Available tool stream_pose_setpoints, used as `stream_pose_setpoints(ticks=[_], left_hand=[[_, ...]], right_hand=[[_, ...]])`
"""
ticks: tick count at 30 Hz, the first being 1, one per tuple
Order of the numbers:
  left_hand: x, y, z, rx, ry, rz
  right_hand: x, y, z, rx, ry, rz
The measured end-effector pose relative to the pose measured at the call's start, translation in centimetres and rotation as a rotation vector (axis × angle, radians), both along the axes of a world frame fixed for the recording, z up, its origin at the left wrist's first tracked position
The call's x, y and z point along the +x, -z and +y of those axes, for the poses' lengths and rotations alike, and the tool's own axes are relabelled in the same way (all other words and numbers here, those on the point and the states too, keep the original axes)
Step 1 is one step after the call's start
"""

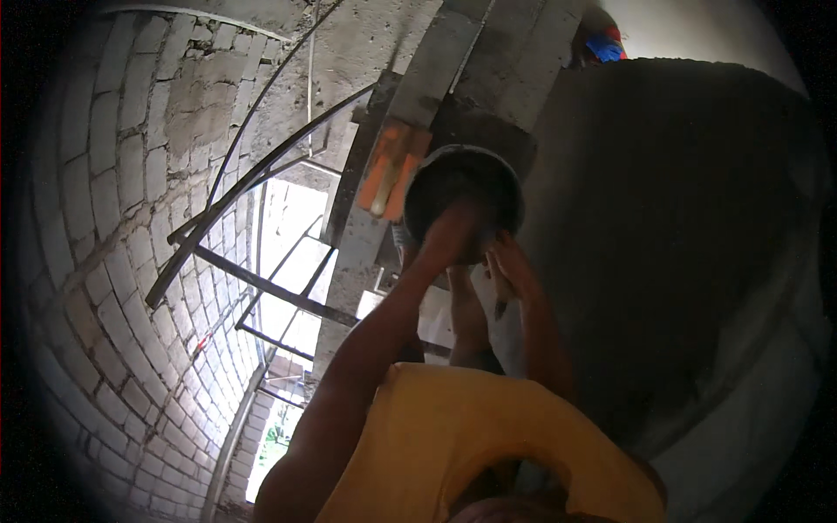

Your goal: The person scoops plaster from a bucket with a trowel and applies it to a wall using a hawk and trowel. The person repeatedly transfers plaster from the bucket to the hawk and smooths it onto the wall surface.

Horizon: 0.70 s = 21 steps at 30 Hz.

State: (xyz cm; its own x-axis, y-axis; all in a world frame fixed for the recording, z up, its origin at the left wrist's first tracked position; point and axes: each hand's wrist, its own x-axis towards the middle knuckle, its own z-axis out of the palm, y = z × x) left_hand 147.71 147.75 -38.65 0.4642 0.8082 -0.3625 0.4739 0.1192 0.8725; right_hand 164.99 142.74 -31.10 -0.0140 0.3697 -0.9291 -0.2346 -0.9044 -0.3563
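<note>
A round black bucket stands on the scaffold boards in front of me. My left hand reaches down into it, blurred, with its fingers hidden. At the bucket's near right rim, my right hand is closed round a slim tan handle with a dark end; what it belongs to is out of sight. Left of the bucket lies an orange plastering float with a pale, worn grip, and neither hand touches it.
Concrete-stained boards run away ahead. Metal scaffold bars cross at left over a bright drop. A pale block wall rises far left. Dark wet plaster covers the wall close on my right. A red and blue object is at the top.
</note>
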Motion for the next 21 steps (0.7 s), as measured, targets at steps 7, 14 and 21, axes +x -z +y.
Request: stream_pose_setpoints(ticks=[7,14,21], left_hand=[[-13.6,14.1,4.3,0.086,-0.338,0.425],[-14.9,25.7,4.2,-0.070,-0.092,0.819],[-17.9,22.3,9.3,-0.288,0.209,0.747]], right_hand=[[-0.6,5.3,-4.3,-0.134,0.260,0.258],[-0.8,9.3,-5.7,-0.217,-0.223,0.016],[-1.3,1.8,-3.5,-0.038,-0.079,-0.100]])
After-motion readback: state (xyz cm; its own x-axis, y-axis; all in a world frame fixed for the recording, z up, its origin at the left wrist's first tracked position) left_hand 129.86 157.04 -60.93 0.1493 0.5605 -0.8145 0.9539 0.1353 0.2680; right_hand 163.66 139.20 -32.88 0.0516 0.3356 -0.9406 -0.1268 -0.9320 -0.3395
